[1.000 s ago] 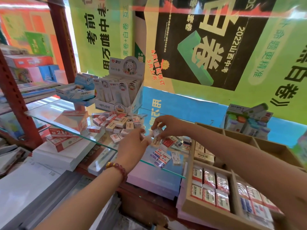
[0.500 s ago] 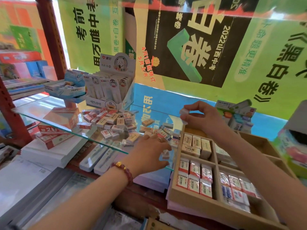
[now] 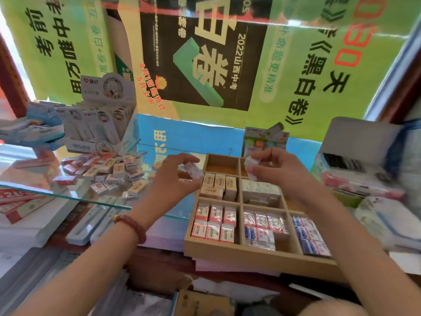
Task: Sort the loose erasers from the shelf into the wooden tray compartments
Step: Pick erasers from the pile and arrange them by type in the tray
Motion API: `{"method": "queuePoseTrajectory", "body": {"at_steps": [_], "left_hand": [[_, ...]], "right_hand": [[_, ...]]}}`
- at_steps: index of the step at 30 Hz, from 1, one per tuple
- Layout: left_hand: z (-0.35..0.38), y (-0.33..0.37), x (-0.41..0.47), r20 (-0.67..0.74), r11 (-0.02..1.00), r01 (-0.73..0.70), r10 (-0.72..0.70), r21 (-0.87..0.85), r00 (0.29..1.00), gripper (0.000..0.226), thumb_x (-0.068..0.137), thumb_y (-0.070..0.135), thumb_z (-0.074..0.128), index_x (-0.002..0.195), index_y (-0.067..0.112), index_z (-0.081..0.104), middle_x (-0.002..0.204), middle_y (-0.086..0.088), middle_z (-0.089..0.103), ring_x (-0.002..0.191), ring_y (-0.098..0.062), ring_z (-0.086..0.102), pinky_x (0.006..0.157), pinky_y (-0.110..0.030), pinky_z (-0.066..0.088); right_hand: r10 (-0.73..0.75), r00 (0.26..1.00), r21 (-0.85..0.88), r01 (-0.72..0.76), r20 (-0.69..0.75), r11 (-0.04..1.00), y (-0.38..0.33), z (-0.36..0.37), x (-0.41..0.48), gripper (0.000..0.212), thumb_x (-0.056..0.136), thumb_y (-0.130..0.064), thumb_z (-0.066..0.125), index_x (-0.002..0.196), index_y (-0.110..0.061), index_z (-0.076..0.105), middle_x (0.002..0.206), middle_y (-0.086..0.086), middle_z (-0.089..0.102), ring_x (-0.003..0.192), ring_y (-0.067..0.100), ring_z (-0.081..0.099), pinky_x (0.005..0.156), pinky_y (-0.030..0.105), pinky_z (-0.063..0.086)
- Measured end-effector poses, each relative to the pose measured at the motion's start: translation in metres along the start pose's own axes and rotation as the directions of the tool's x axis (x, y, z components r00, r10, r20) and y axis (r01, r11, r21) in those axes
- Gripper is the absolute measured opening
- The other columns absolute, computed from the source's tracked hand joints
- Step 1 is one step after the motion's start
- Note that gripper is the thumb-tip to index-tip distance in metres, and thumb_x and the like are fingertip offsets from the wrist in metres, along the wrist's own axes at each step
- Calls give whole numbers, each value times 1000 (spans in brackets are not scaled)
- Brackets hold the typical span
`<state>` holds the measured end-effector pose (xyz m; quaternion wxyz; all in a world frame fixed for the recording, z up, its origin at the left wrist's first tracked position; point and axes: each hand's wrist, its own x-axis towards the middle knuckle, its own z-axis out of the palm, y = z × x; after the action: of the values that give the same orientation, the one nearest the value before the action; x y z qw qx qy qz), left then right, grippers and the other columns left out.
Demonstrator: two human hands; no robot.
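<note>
A wooden tray (image 3: 250, 254) with several compartments stands right of centre, most of them holding rows of wrapped erasers. A pile of loose erasers (image 3: 107, 173) lies on the glass shelf (image 3: 34, 185) to the left. My left hand (image 3: 173, 179) pinches a small white wrapped eraser (image 3: 193, 171) at the tray's left edge. My right hand (image 3: 273, 169) pinches another white eraser (image 3: 250, 169) above the tray's middle back compartments. The back left compartment (image 3: 222, 165) is empty.
A display box of white pens (image 3: 100, 126) stands behind the pile. Blue boxes (image 3: 34, 131) lie at far left, packaged goods (image 3: 264, 137) behind the tray, an open white box (image 3: 355, 147) and stacked packs at right. Paper stacks (image 3: 22, 229) fill the lower shelf.
My left hand has lifted off the shelf with an eraser and moved right to the tray's edge. My right hand has moved with its eraser over the tray's back compartments. The camera has swung right.
</note>
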<state>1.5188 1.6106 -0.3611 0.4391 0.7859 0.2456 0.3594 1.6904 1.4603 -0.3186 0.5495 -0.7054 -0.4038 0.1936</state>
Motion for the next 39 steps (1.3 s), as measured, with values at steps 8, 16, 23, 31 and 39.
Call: {"method": "queuePoseTrajectory", "body": {"at_steps": [8,16,23,31,39], "left_hand": [[50,46,-23,445,880,392,-247,-270,861,36,80,-4,67,98,27,63,95,3,67,83,-8,64,76,-22,54],[70,50,-20,392,901,352,-237,-253,889,51,74,-6,70,119,16,59,99,-3,71,92,-15,68,80,-25,54],[74,50,-18,592,513,583,-168,-630,788,36,79,-17,51,111,-2,56,98,-16,67,95,-23,67,84,-30,56],[71,44,-10,621,364,624,-141,-692,771,40,87,15,56,124,0,52,112,-18,54,84,-19,53,84,-29,52],[69,41,-8,544,618,588,-290,-521,787,35,93,14,44,126,3,49,115,-15,64,88,-19,66,73,-28,44]], "right_hand": [[-248,962,10,249,115,969,-6,-4,-34,37,64,-17,83,92,-27,62,100,-13,68,90,1,65,78,18,52],[-283,949,-221,308,139,925,13,-6,-27,35,69,-22,82,94,-31,60,106,-15,60,96,-1,57,87,24,49],[-291,953,-171,302,83,938,21,-4,-22,33,74,-16,79,93,-33,58,107,-12,60,98,-1,58,81,16,49],[-202,962,-12,208,184,978,25,-12,-20,38,72,-4,79,96,-29,62,109,-12,63,105,0,60,91,24,52],[-236,904,-273,342,356,899,22,-19,-23,54,82,0,62,122,-36,56,133,-22,47,116,-6,48,88,13,43]]}}
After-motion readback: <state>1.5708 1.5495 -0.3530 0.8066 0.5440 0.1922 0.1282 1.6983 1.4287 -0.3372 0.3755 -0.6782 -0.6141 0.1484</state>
